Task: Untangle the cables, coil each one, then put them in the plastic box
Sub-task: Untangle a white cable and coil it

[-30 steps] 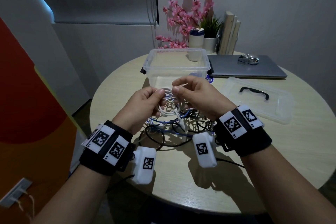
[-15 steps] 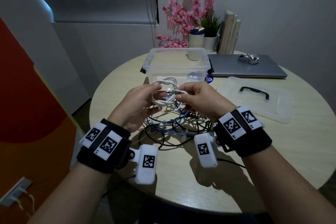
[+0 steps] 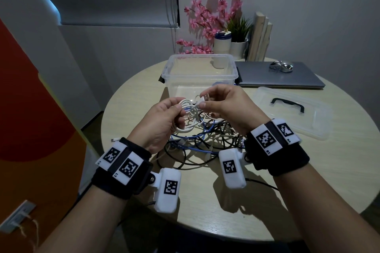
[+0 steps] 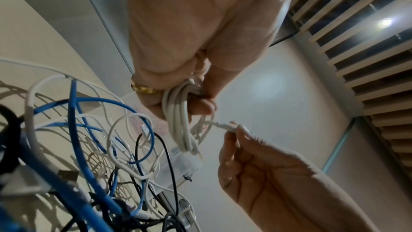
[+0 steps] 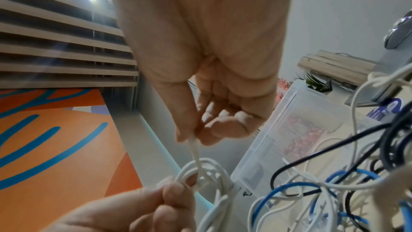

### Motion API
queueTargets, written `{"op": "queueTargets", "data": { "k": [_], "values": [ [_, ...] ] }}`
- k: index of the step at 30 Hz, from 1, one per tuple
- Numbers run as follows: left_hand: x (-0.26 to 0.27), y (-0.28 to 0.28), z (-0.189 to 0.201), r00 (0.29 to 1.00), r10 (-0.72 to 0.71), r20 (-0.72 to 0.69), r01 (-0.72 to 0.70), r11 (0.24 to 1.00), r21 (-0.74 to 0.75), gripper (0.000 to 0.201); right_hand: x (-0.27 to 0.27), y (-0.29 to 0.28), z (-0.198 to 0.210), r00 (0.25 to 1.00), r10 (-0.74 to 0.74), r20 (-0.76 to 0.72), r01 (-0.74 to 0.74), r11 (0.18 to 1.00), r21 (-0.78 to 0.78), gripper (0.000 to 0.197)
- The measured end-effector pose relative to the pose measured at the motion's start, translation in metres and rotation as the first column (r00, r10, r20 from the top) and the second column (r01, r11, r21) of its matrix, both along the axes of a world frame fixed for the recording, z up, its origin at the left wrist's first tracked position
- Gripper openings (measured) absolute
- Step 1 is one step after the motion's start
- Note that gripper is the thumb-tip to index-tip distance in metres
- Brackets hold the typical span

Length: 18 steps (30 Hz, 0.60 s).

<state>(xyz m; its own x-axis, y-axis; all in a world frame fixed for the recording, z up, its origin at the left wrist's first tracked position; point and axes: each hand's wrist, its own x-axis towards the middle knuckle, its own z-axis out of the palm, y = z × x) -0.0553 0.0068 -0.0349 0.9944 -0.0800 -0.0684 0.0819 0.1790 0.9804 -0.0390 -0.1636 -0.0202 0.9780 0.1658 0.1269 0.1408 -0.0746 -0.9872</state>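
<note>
While the left hand (image 3: 164, 121) grips a nearly finished white cable (image 4: 178, 126) coil at frame centre, the right hand (image 3: 224, 107) pinches its free end. Blue and black cables (image 3: 197, 141) lie tangled below; the plastic box (image 3: 201, 72), above, seems empty.

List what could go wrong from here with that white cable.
1. The white coil is only gripped by the left hand; its loops may spring loose.
2. The right hand pinches just the cable end, which might slip.
3. The coil hangs close over the tangled pile and could snag it.
</note>
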Motion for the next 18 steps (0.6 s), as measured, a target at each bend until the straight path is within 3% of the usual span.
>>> {"op": "queueTargets", "data": {
  "k": [9,18],
  "values": [
    [-0.003,-0.012,0.003,0.996,0.038,0.081,-0.044,0.996,0.08,0.02,-0.008,0.01,-0.001,0.992,0.091,0.089,-0.09,0.996,-0.021,0.008],
    [0.006,-0.01,-0.001,0.968,0.214,0.132,-0.232,0.963,0.135,0.023,-0.011,0.012,-0.001,0.977,0.192,0.097,-0.188,0.981,-0.047,0.017]
  ]
}}
